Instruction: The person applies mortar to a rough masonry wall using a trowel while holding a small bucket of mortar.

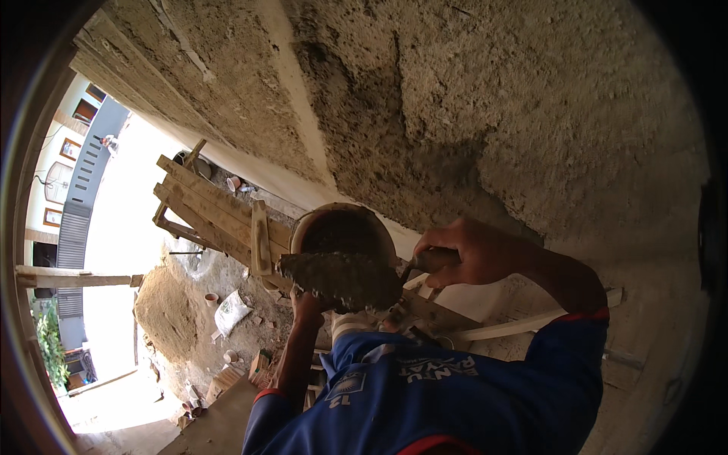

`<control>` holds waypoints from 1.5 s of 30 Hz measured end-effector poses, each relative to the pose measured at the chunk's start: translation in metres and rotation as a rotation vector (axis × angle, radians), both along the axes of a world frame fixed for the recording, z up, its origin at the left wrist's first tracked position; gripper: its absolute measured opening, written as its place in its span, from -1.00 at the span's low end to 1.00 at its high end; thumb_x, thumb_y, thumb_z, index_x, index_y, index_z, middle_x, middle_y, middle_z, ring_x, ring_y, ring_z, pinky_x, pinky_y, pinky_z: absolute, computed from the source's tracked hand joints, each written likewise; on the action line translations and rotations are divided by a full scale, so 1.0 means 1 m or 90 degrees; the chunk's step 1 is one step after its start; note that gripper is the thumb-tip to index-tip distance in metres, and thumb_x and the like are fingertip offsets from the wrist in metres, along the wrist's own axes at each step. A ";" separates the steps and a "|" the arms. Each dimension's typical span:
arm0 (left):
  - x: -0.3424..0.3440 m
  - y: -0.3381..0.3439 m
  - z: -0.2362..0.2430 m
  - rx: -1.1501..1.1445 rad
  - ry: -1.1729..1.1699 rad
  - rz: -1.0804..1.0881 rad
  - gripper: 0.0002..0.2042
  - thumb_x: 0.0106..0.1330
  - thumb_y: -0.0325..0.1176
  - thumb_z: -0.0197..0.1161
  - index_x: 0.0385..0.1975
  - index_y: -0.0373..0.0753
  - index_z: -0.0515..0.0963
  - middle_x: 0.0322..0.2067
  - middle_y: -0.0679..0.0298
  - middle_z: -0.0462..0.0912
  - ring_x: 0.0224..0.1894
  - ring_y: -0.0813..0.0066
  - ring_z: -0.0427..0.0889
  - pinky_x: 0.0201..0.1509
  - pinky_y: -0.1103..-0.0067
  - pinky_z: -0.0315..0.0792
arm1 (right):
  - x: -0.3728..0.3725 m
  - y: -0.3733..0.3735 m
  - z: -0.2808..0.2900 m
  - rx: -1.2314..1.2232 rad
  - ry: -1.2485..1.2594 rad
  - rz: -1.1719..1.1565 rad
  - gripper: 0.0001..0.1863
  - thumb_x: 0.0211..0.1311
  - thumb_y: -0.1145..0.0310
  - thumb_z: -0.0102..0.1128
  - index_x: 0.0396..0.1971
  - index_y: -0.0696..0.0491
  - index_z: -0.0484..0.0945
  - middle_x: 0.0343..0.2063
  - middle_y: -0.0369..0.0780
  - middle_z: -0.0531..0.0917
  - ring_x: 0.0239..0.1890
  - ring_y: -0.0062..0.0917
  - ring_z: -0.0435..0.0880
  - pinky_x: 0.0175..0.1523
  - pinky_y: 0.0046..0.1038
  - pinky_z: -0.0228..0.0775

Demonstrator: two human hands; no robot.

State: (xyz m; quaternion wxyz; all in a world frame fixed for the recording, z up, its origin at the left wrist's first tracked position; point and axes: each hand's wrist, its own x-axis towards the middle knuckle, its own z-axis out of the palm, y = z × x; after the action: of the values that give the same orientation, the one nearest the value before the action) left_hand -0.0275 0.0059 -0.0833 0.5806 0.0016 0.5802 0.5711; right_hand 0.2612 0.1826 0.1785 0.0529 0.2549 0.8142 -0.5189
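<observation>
My right hand [481,254] is closed around the handle of a trowel [436,260]. A thick load of wet grey mortar [341,280] lies at the handle's other end and covers the blade. My left hand [306,305] is just under the left part of this mortar; its fingers are mostly hidden, so what they hold cannot be made out. Behind the load stands a round bucket [388,241] with a pale rim and a dark inside. The rough plastered wall [546,98] rises beyond my hands, with a darker, damp-looking patch [425,174].
Wooden scaffold planks [205,203] run to the left, and a wooden float [260,239] lies across them. Below are a sand heap [165,311], a white sack [231,312] and a small bucket [211,299]. A timber beam [523,326] slants at the right.
</observation>
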 end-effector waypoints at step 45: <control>0.153 0.044 0.018 0.114 0.239 -0.381 -0.71 0.06 -0.59 0.14 -0.17 -0.27 0.52 -0.52 0.33 0.52 -0.52 0.54 0.52 -0.51 0.59 0.44 | 0.157 -0.082 -0.174 0.254 -0.265 -0.256 -0.59 0.06 0.17 0.19 -0.11 0.06 0.47 -0.45 -0.01 0.63 -0.30 -0.08 0.65 -0.20 -0.11 0.48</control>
State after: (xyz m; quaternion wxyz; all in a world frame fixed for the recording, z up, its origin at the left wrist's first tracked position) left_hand 0.1256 0.0503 -0.0654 0.6027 0.3270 0.5982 0.4146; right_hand 0.4178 0.1008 0.0050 0.0631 0.5159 0.8049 -0.2864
